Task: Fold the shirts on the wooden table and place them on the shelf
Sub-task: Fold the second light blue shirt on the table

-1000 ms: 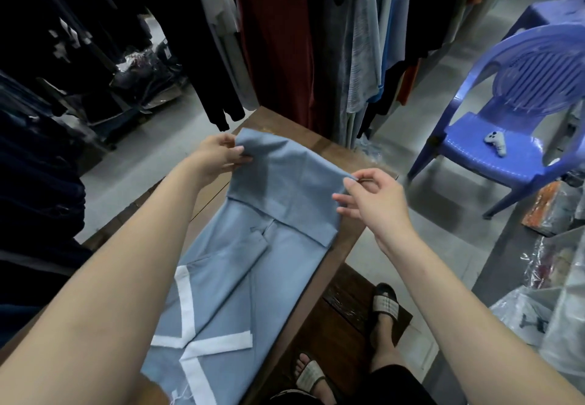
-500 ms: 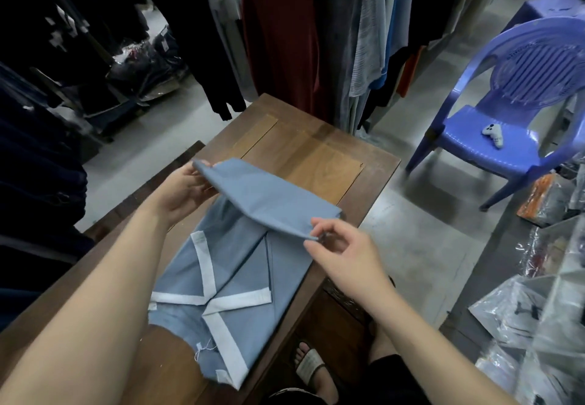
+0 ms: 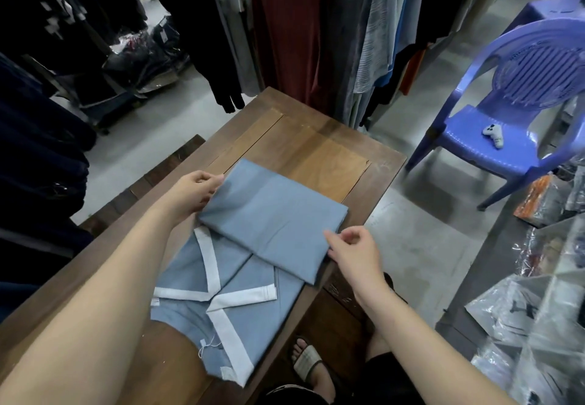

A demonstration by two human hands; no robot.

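Blue-grey cloth with white trim (image 3: 210, 265): the shirt (image 3: 275, 218) lies on the wooden table (image 3: 304, 148), a plain panel doubled over the crossed, trimmed flaps. At 9 o'clock the left hand (image 3: 196, 189) has its fingers curled round the panel's far-left corner, nipping it. At 3 o'clock the right hand (image 3: 354, 252) pinches the near-right edge between forefinger and thumb.

Judged from here, the fold sits askew to the flaps beneath it; if the left hand lets go before the corner is squared, the panel will likely set crooked and the bundle come out lopsided. The shirt's right side runs along the table's edge, and the panel's corner at 4 o'clock seems to overhang it; a careless tug by the right hand could drag the whole garment off toward the sandalled foot (image 3: 308, 362). A loose thread at 6 o'clock might snag. The shelf is not in view, so the carry cannot be judged.

As for containers: at 10 o'clock, plastic-wrapped bundles (image 3: 142, 53) sit on the floor under the hanging clothes (image 3: 285, 25), contents unclear; at 2 o'clock a purple plastic chair (image 3: 506, 66) holds a small white controller-shaped object (image 3: 493, 135) on its seat; at 4 o'clock, clear plastic bags (image 3: 522, 325) hold packed goods too dim to name.
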